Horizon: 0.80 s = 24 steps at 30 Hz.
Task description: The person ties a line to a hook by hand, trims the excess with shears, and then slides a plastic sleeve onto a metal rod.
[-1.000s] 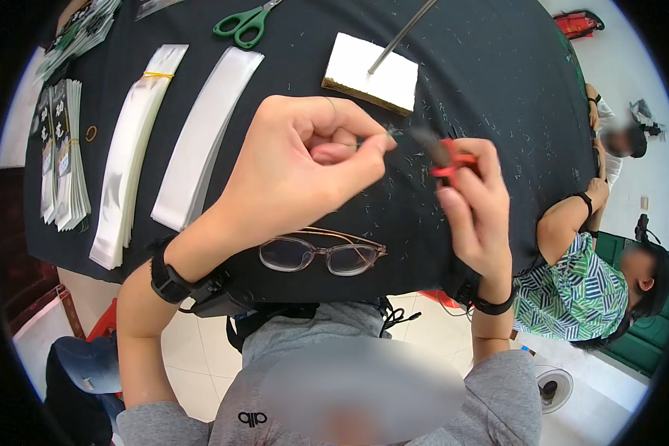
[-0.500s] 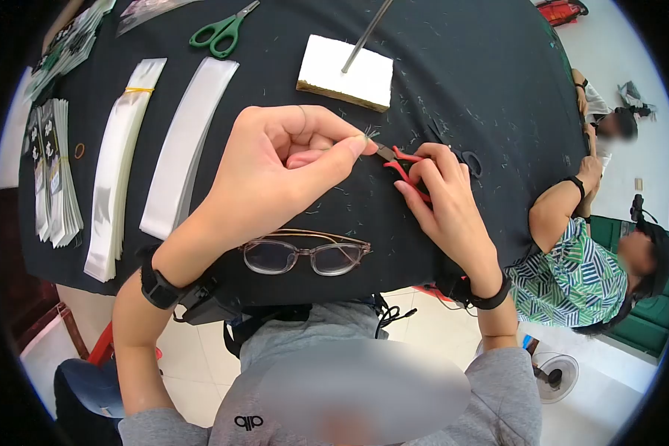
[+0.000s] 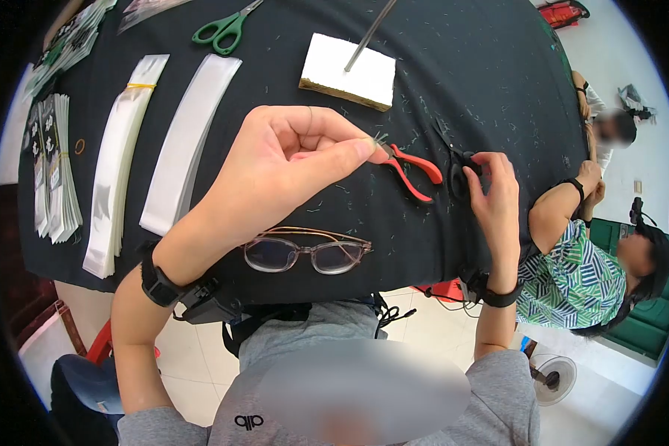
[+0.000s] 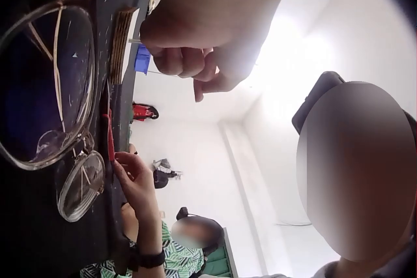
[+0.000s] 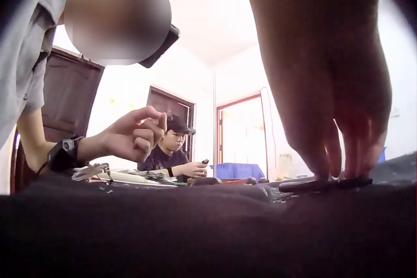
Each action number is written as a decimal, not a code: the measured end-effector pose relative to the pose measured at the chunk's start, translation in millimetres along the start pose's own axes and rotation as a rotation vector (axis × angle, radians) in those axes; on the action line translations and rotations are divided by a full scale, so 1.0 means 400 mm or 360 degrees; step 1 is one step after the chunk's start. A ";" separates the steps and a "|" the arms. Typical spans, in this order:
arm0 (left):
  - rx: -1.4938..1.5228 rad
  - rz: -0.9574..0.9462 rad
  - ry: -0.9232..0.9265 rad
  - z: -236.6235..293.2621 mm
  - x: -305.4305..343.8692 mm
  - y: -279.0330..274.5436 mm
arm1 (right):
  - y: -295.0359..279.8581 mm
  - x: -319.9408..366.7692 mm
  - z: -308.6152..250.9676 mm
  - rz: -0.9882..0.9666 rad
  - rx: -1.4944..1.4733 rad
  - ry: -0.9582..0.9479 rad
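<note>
In the head view my left hand (image 3: 293, 163) is raised over the table, pinching a small tuft of thin green strands (image 3: 380, 138) between thumb and forefinger. Red-handled pliers (image 3: 422, 165) lie on the cloth just right of those fingertips, their tips partly hidden behind them. Farther right are black scissors (image 3: 453, 160), blades pointing away from me. My right hand (image 3: 498, 197) has its thumb and fingers on the scissors' handles. From the right wrist, fingertips come down on the black handle (image 5: 306, 185), which lies flat.
Eyeglasses (image 3: 305, 255) lie near the front edge. A white block (image 3: 342, 63) holding an upright metal rod stands beyond my hands. Green scissors (image 3: 223, 33), clear plastic sleeves (image 3: 189, 141) and bundled packets (image 3: 59, 171) are at left. Another person (image 3: 580, 275) sits at right.
My right hand first brought the red pliers to the green strands, then let them go on the table and moved right to the black scissors. The left hand keeps its pinch.
</note>
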<state>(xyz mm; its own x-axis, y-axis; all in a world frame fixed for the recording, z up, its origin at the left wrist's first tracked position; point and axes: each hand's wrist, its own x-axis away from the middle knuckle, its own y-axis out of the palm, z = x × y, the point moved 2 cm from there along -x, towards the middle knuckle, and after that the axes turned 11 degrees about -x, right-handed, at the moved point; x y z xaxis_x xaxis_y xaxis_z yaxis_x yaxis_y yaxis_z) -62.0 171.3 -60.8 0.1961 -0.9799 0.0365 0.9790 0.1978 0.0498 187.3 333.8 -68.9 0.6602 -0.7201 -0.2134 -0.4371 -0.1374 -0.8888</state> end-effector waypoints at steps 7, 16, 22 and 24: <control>0.0128 -0.0027 -0.0006 -0.013 -0.001 0.005 | 0.011 0.001 0.016 0.0000 0.0077 -0.0100; 0.0115 -0.0038 -0.0050 -0.020 -0.005 0.006 | -0.007 0.006 0.022 0.0041 -0.0001 0.0125; 0.0090 -0.0034 -0.0066 -0.020 -0.003 0.004 | -0.028 0.003 0.029 -0.0031 -0.0359 0.0254; 0.0094 -0.0030 -0.0048 -0.021 -0.004 0.005 | -0.035 0.001 0.035 -0.0154 -0.0469 0.0134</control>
<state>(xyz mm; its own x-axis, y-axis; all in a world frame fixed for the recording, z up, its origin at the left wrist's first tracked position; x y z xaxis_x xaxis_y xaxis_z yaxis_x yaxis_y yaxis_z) -59.8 173.1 -69.3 0.1752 -0.9824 0.0650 0.9773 0.1816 0.1093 202.1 345.0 -62.1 0.6600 -0.7460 -0.0885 -0.5410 -0.3902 -0.7451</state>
